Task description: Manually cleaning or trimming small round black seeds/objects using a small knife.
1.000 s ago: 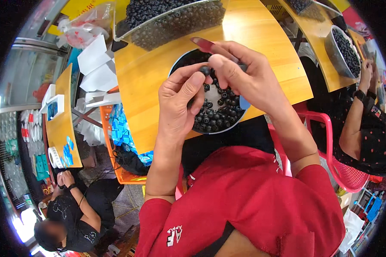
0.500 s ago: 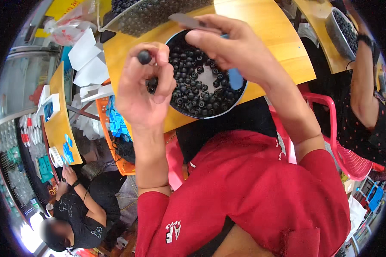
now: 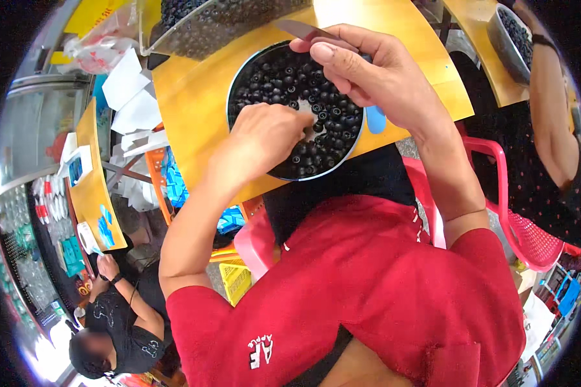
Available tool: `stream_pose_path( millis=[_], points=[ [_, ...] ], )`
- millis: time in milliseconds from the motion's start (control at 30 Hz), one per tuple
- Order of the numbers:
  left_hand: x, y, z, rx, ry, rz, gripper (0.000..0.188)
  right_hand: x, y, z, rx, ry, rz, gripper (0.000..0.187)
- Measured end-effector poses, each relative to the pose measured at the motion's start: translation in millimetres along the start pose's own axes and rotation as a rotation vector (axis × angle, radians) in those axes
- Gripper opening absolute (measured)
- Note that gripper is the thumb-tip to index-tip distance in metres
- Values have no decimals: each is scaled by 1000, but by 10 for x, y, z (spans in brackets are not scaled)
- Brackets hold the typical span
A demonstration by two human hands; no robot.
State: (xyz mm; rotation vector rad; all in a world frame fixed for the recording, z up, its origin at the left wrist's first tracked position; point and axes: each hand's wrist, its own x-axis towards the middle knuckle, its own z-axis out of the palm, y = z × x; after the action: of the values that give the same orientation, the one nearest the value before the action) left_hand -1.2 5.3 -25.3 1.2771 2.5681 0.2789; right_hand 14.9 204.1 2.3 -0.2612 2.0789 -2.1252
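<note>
A round basin (image 3: 230, 106) with a pale blue rim stands at the table's near edge, filled with small dark round balls (image 3: 284, 77). Some balls show a paler ring on one end. Into the basin reaches my left hand (image 3: 268, 137), its fingers curled down among the balls; the fingertips are partly hidden. Above the basin's right side, my right hand (image 3: 374, 71) grips a knife (image 3: 300, 29). Its blade points to the left and its blue handle (image 3: 376, 120) shows below the palm. Whether this hand also pinches a ball, I cannot make out.
A clear box (image 3: 219, 29) of dark balls sits at the table's far side. Left of the table are white cartons (image 3: 126, 80) and an orange crate (image 3: 158, 169). One co-worker (image 3: 119, 322) sits at lower left; another's arm (image 3: 552, 109) is at right, near a grey tub (image 3: 511, 48).
My left hand, which held up a dark ball left of the basin, has swung right and down into the basin. My right hand with the knife has shifted slightly right.
</note>
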Motion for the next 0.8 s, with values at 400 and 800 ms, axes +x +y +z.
stream_pose_path(
  millis=[400,800],
  points=[
    [-69,12,-217,-983,667,-86,14,25,95,186,125,12,70,33],
    [-131,44,-217,-756,851,82,20,11,88,360,339,36,147,22]
  ],
)
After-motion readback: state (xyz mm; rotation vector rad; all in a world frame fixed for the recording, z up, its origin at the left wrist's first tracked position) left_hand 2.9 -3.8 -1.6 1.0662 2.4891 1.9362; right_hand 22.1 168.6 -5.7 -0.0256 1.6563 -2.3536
